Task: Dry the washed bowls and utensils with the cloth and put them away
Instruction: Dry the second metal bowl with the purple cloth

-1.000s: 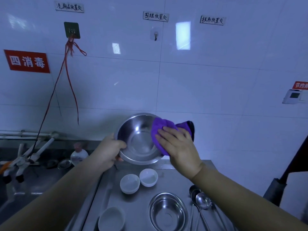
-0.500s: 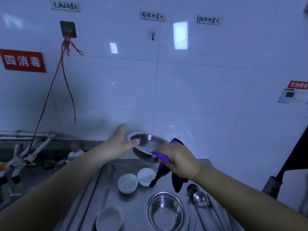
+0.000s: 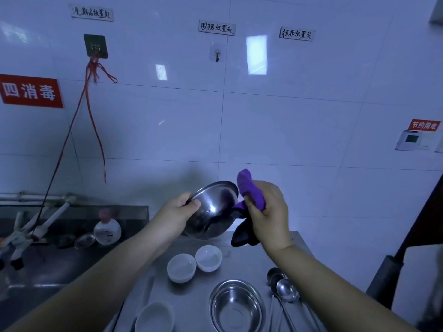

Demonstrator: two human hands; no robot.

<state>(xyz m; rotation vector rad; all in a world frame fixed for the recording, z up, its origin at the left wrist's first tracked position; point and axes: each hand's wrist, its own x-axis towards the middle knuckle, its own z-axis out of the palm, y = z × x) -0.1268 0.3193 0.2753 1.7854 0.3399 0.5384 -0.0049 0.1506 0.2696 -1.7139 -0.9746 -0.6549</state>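
Gripping the now overturned steel bowl [image 3: 212, 209], left hand [image 3: 176, 212] fingers hold its rim; right hand [image 3: 268, 212] clutches the purple cloth [image 3: 250, 190].

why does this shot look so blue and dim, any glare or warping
Head view: dim light with a blue-violet cast; bright window reflections glare on the wall tiles; wide-angle lens bows the tile lines; the held steel bowl shows small highlights; the purple cloth stays vivid; the frame's lower corners are darkest.
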